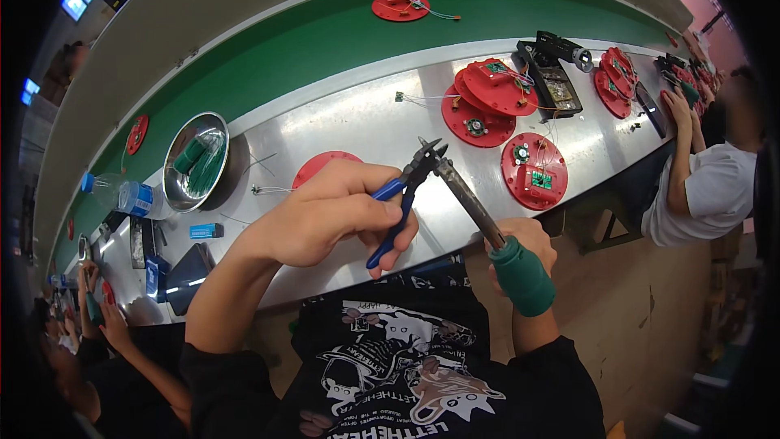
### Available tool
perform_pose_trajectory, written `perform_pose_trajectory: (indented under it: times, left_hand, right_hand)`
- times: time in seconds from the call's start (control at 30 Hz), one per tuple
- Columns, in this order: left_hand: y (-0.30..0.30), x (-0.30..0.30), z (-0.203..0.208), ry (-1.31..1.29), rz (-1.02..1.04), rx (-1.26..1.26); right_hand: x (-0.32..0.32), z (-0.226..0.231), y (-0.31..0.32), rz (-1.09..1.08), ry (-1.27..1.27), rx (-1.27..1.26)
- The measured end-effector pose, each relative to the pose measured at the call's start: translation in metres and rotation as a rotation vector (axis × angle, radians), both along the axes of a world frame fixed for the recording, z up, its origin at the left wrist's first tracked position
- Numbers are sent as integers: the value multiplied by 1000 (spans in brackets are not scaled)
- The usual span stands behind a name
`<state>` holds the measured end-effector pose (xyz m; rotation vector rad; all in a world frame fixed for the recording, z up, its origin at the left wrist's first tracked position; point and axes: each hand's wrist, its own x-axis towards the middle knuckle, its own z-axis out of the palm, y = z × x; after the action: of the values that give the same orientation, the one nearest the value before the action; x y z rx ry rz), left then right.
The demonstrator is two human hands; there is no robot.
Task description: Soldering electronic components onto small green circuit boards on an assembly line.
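Observation:
My left hand (325,215) is closed around blue-handled side cutters (392,207). Their dark jaws, slightly parted, point up and away from me. In my right hand (526,248) is a green-handled tool with a worn metal shaft (520,276), possibly a soldering iron; its exact kind is unclear. The shaft slants up and left, and its tip meets or overlaps the cutter jaws; whether they touch I cannot tell. Beyond my left hand lies a red round plate (325,164), partly hidden by that hand. Another red plate with a green circuit board (534,171) lies beyond my right hand.
A steel bowl (221,187) holds green strands and a green roll. Plastic bottles (136,197) stand left of it, near a small blue box (205,231). Stacked red plates (481,106) and a black parts tray (561,91) sit farther back. A co-worker (707,171) works at the right.

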<state>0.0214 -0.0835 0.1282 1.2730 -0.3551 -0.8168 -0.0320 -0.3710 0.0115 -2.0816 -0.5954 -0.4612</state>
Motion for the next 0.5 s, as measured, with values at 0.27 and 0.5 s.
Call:
perform_pose_trajectory:
  times: [0.27,0.5]
  left_hand:
    - [1,0,-5,-56,-123,-24]
    - [7,1,-2,-95,-184,-60]
  right_hand:
    - [13,2,1,222,-405,158]
    - [14,-8,1,241,-531,212]
